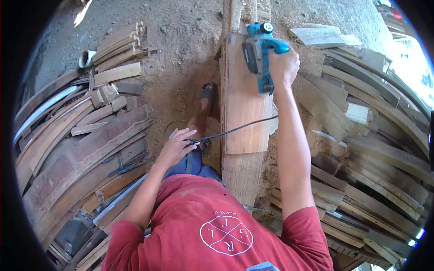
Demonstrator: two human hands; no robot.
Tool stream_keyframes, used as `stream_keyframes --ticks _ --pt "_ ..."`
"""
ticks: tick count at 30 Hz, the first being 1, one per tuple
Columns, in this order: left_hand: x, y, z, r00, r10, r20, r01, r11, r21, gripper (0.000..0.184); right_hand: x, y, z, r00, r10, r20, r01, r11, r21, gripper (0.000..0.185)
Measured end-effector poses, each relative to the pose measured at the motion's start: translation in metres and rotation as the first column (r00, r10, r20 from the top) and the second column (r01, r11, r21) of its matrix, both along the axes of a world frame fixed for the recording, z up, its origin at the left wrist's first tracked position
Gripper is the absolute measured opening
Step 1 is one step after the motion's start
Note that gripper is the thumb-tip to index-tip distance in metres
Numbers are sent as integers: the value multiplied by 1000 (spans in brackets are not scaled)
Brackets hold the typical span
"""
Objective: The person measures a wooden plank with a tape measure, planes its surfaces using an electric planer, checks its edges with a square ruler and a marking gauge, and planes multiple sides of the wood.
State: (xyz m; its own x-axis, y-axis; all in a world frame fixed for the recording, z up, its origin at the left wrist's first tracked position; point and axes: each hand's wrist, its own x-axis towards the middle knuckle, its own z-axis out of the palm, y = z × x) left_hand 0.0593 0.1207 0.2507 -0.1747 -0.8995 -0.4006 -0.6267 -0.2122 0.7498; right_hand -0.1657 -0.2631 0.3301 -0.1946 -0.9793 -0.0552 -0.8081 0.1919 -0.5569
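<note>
My right hand [284, 67] is wrapped round the rear handle of a teal electric planer [262, 56]. The planer sits over the right edge of a reddish-brown wooden board [246, 108], near its far end. That board lies on a longer, rougher beam [244, 176]. A dark cord [244, 127] runs from beside my right forearm across the board to my left hand [178, 147]. My left hand is at the left of the board, with the bunched cord held at its fingers.
Stacked planks and offcuts lie at the left [81, 158] and right [375, 131]. A pale pipe end [86, 58] lies at the upper left. My sandalled foot [208, 92] stands on the dusty ground left of the board.
</note>
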Motion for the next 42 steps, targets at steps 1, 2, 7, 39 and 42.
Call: stream_keyframes --ticks 1,2,7,39,42 --pt "1 0 -4 1000 21 -19 -21 1000 11 32 5 -12 0 1000 -3 -16 3 1000 -7 33" --pt "1 -1 -5 1000 24 -17 -23 1000 14 32 9 -23 1 999 -7 -34 7 1000 -13 33" --pt "0 -15 3 993 117 -25 -116 993 38 38 22 -77 -8 998 -32 -54 31 999 -34 37" --pt "-2 23 3 998 -68 -12 67 994 -88 37 -58 221 5 997 75 27 -76 997 26 42" --pt "2 19 1 998 -64 5 64 994 -86 36 -48 189 0 997 77 -15 -76 995 62 47"
